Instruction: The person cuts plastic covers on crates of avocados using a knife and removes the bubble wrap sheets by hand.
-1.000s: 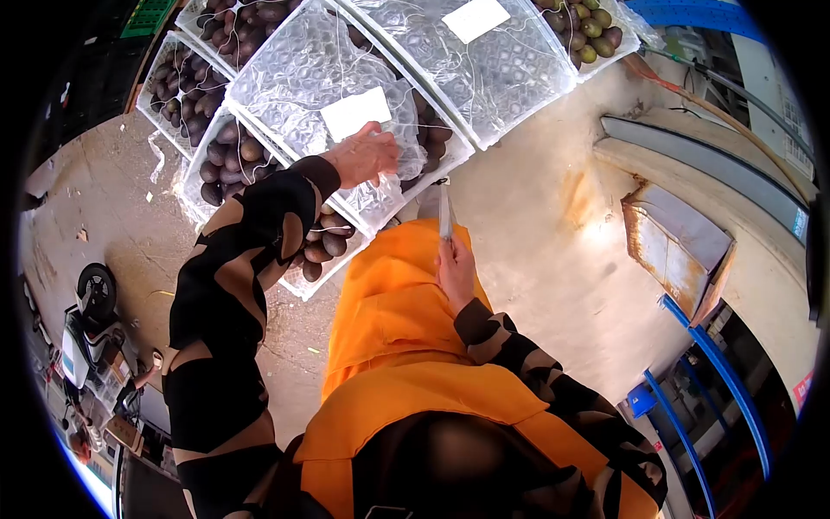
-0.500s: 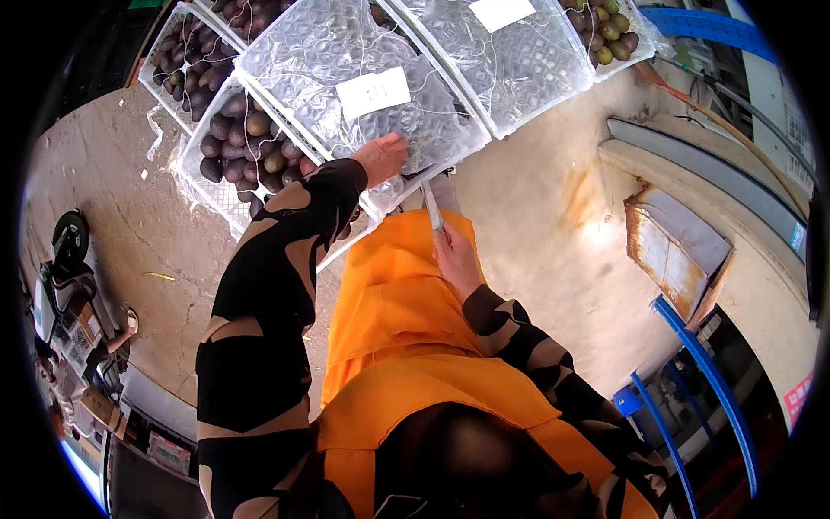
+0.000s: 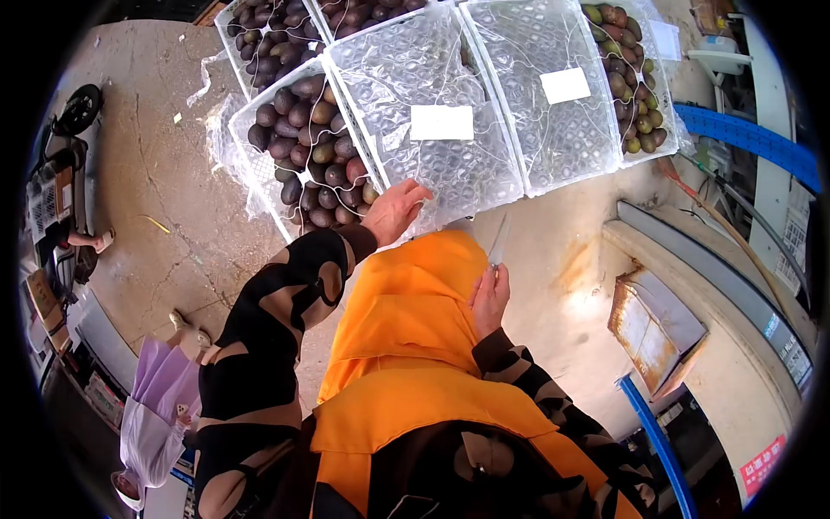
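Observation:
My left hand (image 3: 396,210) is at the near left corner of a white crate covered with clear bubble film (image 3: 445,173). Its fingers are slightly apart and reach onto the film; whether they pinch any of it is hard to see. My right hand (image 3: 491,298) is closed around the pale handle of a knife (image 3: 501,235), whose thin blade points up and away from me, just off the crate's near edge. A white paper label (image 3: 442,123) lies on the film. Left of that crate, avocados (image 3: 324,151) fill an uncovered crate crossed by white cords.
A second film-covered crate (image 3: 553,143) and another crate of avocados (image 3: 638,82) stand to the right. A rusty metal box (image 3: 653,333) and blue rails (image 3: 657,441) are on my right. At lower left is a person in a lilac skirt (image 3: 164,372).
The view has shifted, so the crates sit lower and further right. My left hand has drawn back toward the crate's corner. The knife has come away from the crate edge.

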Action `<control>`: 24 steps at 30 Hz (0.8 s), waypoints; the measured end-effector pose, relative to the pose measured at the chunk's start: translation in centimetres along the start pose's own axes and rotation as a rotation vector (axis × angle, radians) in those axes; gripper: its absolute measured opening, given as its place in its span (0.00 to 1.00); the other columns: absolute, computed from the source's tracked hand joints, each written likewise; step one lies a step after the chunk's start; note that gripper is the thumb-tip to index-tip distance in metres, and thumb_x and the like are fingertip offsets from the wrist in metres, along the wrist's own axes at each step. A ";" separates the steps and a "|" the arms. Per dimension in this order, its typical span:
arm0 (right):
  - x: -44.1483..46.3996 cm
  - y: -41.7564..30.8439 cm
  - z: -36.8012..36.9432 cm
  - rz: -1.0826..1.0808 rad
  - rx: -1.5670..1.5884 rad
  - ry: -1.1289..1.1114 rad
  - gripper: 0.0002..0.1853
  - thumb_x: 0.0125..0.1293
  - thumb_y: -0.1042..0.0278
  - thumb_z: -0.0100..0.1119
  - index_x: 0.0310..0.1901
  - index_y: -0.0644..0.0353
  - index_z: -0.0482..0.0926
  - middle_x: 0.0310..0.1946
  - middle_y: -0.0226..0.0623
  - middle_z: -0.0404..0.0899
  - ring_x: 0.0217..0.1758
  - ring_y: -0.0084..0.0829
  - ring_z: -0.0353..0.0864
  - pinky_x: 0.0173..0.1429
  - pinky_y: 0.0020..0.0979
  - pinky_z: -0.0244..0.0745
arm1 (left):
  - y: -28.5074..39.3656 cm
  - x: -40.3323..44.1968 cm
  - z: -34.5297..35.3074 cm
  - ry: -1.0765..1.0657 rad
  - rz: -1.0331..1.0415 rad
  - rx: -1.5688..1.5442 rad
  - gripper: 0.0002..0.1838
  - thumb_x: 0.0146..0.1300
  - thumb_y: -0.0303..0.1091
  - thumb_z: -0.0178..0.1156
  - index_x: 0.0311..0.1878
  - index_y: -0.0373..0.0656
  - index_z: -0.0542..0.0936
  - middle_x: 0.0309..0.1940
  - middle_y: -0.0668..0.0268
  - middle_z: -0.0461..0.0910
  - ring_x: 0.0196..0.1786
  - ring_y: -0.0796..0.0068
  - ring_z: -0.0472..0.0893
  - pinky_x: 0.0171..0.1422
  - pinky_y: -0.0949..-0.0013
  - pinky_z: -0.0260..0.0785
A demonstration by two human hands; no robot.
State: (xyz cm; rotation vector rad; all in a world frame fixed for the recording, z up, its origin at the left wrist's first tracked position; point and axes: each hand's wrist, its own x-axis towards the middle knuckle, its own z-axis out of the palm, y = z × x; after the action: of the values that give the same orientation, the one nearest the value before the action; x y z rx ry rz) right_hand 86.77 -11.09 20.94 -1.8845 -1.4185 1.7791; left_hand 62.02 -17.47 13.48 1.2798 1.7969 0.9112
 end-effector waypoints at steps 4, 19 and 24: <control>4.0 -5.7 0.4 -0.102 -0.167 -0.216 0.17 0.76 0.61 0.45 0.57 0.65 0.67 0.26 0.29 0.69 0.16 0.17 0.65 0.19 0.22 0.63 | -4.4 2.6 1.7 0.676 -0.399 -0.078 0.13 0.65 0.23 0.55 0.52 0.38 0.73 0.45 0.53 0.78 0.49 0.55 0.80 0.51 0.60 0.73; 21.0 -20.4 21.8 -0.758 -1.125 -0.819 0.26 0.69 0.60 0.50 0.66 0.59 0.67 0.30 0.50 0.81 0.31 0.42 0.82 0.37 0.42 0.74 | -5.6 10.9 0.3 0.599 -0.846 0.267 0.26 0.62 0.36 0.57 0.64 0.45 0.68 0.30 0.60 0.82 0.40 0.61 0.80 0.49 0.57 0.64; 21.0 -19.1 28.2 -0.848 -1.273 -0.742 0.27 0.68 0.60 0.45 0.67 0.60 0.66 0.44 0.59 0.81 0.48 0.58 0.80 0.55 0.52 0.73 | 0.0 6.6 10.3 0.767 -0.804 -0.164 0.21 0.62 0.29 0.56 0.59 0.45 0.71 0.40 0.55 0.79 0.47 0.55 0.78 0.54 0.57 0.64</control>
State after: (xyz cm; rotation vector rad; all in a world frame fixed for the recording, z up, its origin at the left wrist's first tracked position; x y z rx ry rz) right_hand 49.63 1.22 12.61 -0.3541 -3.4073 1.1096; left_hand 69.42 -9.82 7.51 -0.0076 2.4430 1.0873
